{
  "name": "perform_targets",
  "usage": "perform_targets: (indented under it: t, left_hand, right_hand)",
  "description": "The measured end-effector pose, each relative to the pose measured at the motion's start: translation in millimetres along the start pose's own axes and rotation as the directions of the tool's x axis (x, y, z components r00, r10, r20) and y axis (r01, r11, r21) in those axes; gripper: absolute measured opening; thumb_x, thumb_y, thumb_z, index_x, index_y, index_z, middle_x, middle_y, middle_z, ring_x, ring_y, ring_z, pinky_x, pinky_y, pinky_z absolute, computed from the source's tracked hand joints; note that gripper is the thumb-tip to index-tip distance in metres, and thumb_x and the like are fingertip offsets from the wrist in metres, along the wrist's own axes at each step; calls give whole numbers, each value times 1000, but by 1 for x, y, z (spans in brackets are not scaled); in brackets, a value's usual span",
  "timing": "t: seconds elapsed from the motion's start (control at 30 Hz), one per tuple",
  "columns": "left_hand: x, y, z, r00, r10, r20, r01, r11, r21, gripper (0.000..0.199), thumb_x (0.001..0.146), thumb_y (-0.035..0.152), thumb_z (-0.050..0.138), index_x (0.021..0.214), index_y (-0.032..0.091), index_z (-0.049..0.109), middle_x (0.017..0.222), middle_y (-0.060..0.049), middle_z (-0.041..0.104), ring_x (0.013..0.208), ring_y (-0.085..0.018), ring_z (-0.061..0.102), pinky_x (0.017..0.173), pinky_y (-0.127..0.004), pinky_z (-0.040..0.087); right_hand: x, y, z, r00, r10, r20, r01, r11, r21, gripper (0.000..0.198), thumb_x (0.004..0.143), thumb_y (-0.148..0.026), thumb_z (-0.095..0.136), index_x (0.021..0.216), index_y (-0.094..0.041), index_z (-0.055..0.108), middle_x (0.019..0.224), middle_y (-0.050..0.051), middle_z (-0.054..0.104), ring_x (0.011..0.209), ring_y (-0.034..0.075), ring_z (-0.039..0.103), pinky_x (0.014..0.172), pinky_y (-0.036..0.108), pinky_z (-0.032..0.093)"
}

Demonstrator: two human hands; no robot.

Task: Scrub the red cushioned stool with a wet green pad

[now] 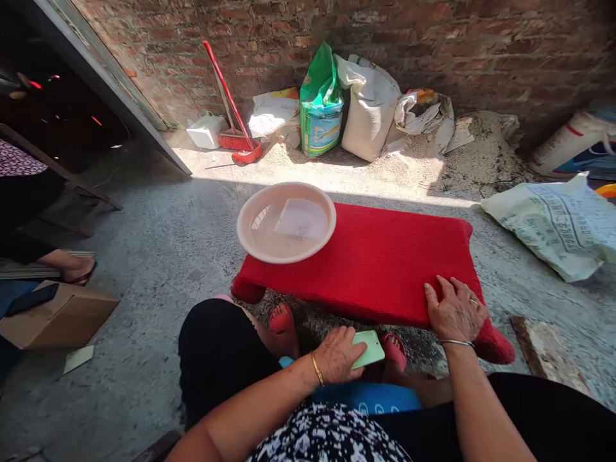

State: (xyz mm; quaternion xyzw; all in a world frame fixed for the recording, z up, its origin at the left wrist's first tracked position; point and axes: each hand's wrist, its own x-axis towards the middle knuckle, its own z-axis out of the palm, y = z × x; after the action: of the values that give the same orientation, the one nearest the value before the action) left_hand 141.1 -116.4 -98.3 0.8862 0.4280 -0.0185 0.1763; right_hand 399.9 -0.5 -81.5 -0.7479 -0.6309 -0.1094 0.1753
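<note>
My left hand (338, 355) is wrapped round a pale green flat piece (369, 350) with rounded corners and a small hole near one end. It is held above my lap, in front of the bench. My right hand (457, 310), fingers spread, rests flat on the right end of a low bench covered in red cloth (385, 256). A pale pink basin (245, 240) stands on the left end of the bench. Shallow clear water seems to fill it, with a whitish rectangle and small thin dark bits showing inside.
Against the brick wall stand a red broom and dustpan (247, 154), a green bag (321, 122) and a white sack (369, 109). A printed sack (553, 218) lies to the right. At left are a cardboard box (67, 317) and another person's foot (72, 262).
</note>
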Motion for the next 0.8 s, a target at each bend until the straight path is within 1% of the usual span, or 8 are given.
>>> perform_targets:
  t: [0.1,0.2,0.37,0.47,0.57,0.73,0.8]
  left_hand:
    - [5,-5,3,998,19,52,-16,999,-49,42,82,51,50,112,22,54,104,-9,49,96,-24,49,81,-37,45]
    - [9,-9,6,997,18,77,-8,992,-124,41,83,51,49,113,22,54,105,-9,51,96,-23,51,82,-38,46]
    - [16,-14,11,996,-18,89,40,968,-247,43,82,51,51,113,23,56,107,-9,53,96,-24,54,82,-37,47]
    - [20,-18,12,991,-55,121,91,945,-315,42,81,51,51,114,24,57,108,-9,55,95,-24,56,81,-36,48]
    - [23,-22,12,986,-71,151,123,922,-367,39,82,50,50,110,25,59,109,-8,56,95,-23,57,80,-35,48]
    - [27,-26,13,983,-84,164,147,895,-422,38,81,47,51,111,25,59,116,-8,56,102,-25,56,84,-36,48]
    - [28,-27,12,978,-82,191,162,875,-455,39,81,46,52,113,25,58,121,-9,54,106,-26,54,87,-37,47]
  right_hand:
    - [1,1,1,1000,-1,5,1,1000,-2,47,90,-49,41,116,-18,64,124,12,58,111,29,50,91,43,32]
    - [1,1,0,1000,9,11,-9,1000,-4,49,89,-52,39,116,-18,64,125,12,58,111,30,50,92,44,32]
    - [1,2,0,1000,9,30,-9,1000,10,54,89,-55,38,118,-17,63,126,13,58,114,32,50,94,46,32]
    - [0,5,2,999,0,33,0,1000,23,55,89,-55,39,120,-16,61,127,15,57,117,33,49,95,49,31]
    - [0,6,2,999,-1,37,0,1000,28,54,89,-55,40,122,-16,60,129,15,56,117,34,48,96,51,31]
    - [0,5,0,999,9,48,-10,1000,22,53,88,-55,42,121,-18,60,130,14,55,117,33,48,97,50,30]
    - [0,5,-1,999,5,44,-6,1000,19,53,88,-55,42,121,-18,60,130,13,55,117,33,48,97,49,29]
